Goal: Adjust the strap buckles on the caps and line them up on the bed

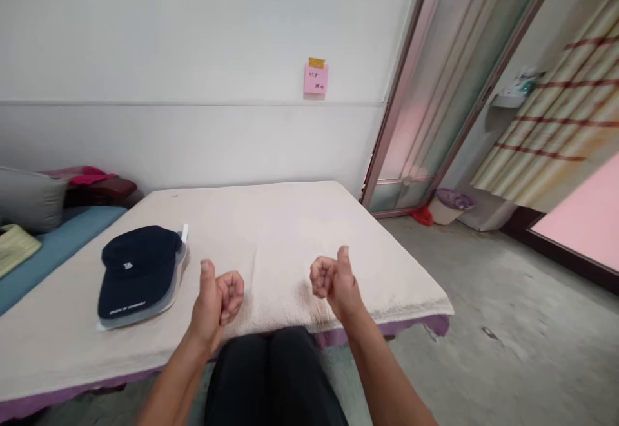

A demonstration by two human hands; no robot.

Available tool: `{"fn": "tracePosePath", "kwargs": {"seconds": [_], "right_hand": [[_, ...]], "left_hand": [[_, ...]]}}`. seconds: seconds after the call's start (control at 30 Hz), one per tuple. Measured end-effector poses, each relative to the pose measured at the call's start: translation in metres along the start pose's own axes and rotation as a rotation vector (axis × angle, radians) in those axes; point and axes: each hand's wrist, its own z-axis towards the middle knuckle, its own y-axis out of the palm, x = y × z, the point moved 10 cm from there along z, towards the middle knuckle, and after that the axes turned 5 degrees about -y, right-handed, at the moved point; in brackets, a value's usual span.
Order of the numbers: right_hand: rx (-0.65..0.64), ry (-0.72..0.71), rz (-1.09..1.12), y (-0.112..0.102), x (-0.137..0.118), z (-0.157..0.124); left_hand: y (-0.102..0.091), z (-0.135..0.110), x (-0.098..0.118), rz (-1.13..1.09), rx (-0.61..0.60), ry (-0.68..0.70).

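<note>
Over the front part of the cream cloth, both my hands are raised, apart from each other. The fingers of my left hand are curled into a fist with the thumb pointing up, and nothing shows in it. My right hand has the same form, thumb up and fingers curled round nothing visible. To the left of my left hand lies a navy cap with a small white emblem and white lettering on its brim. Beneath it, pale grey and beige edges stick out, perhaps more caps.
A pink note is taped to the white wall. At the left are a grey pillow and a blue mat. A lined waste bin stands by the sliding door on the right, near a striped curtain.
</note>
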Motion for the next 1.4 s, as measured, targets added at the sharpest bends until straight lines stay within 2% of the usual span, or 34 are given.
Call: {"fn": "tracePosePath", "kwargs": {"seconds": [0.1,0.17,0.23,0.5,0.73,0.9,1.0,1.07,1.13,1.27,1.33,1.4], "right_hand": [[-0.029,-0.112,-0.036,0.014,-0.059,0.009],[-0.025,-0.157,-0.078,0.016,-0.080,0.010],[-0.019,-0.187,-0.122,0.016,-0.090,0.009],[-0.014,-0.188,-0.170,0.015,-0.092,0.002],[-0.047,-0.200,-0.172,0.024,-0.094,0.002],[-0.048,-0.175,-0.174,0.027,-0.085,0.004],[-0.033,-0.148,-0.169,0.024,-0.066,0.008],[-0.010,-0.115,-0.155,0.020,-0.038,0.012],[0.027,-0.051,-0.183,0.012,0.004,0.016],[0.069,0.168,-0.516,-0.005,0.111,0.011],[0.072,0.190,-0.582,-0.007,0.148,0.004],[0.074,0.147,-0.656,-0.007,0.166,-0.003]], "left_hand": [[0.025,-0.001,0.046,0.082,-0.049,0.075],[0.033,-0.003,0.059,0.139,-0.050,0.104],[0.035,-0.003,0.063,0.179,-0.043,0.111],[0.033,-0.001,0.060,0.205,-0.039,0.110],[0.033,-0.003,0.062,0.211,-0.034,0.132],[0.025,-0.004,0.061,0.205,0.005,0.111],[0.007,0.008,0.043,0.209,0.057,0.108],[-0.016,0.020,0.017,0.199,0.157,0.110],[-0.043,0.032,-0.024,0.176,0.303,0.079],[-0.079,0.045,-0.111,0.156,0.420,-0.002],[-0.096,0.045,-0.139,0.122,0.474,-0.023],[-0.113,0.041,-0.155,0.074,0.528,-0.031]]}}
